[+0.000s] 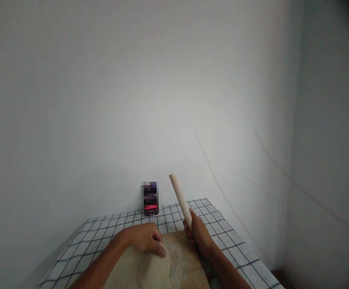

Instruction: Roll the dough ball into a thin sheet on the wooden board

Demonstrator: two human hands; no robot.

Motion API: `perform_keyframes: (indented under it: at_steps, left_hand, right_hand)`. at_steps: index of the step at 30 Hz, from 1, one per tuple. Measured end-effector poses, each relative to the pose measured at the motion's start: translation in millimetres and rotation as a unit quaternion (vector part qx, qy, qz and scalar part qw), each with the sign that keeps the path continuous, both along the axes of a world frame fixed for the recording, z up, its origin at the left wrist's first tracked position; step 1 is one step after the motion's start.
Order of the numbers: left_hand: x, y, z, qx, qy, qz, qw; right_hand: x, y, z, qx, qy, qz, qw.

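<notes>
A sheet of pale dough (pixel 132 267) covers the left part of a floured wooden board (pixel 183 261). My left hand (pixel 147 237) pinches the dough near its far right edge, thumb on top, and the sheet bulges or folds beneath it. In my right hand (pixel 198 233) is a wooden rolling pin (pixel 180 196), gripped near its lower end. The pin points up and away to the left, raised above the board's right side. The near part of the dough and board lies beyond the bottom of the view.
A checked cloth (pixel 98 233) covers the table. A phone with a lit, partly blurred screen (pixel 150 199) leans upright against the white wall (pixel 174 100) at the table's far edge. Something dark (pixel 206 269) shows beside the board, partly behind my right forearm.
</notes>
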State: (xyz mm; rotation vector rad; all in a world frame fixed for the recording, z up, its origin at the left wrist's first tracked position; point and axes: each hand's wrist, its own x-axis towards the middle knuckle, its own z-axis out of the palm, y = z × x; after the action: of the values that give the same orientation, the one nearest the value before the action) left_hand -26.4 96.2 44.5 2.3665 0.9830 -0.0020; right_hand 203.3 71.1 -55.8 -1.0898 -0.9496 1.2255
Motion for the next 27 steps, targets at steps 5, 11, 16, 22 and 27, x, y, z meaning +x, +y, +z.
perform_keyframes:
  at_steps: [5,11,16,22,27]
  left_hand:
    - [23,9,-23.5,0.038,-0.025,0.033,0.998]
    - [19,-44,-33.4,0.201,-0.029,0.041,0.978]
    - [12,-73,-49.3,0.173,0.032,0.005,0.984]
    - [-10,-76,-50.0,0.170,0.002,0.010,0.985]
    - [-31,-72,-56.5,0.169,-0.011,0.072,0.983]
  right_hand:
    - [0,1,0,0.008,0.004,0.010,1.000]
    - [1,0,2,0.006,0.002,0.010,1.000]
    - [0,-3,8,-0.029,0.043,0.009,0.999]
    - [0,-4,8,-0.025,0.084,0.020,0.996]
    - [2,-5,8,-0.035,0.090,0.016,0.995]
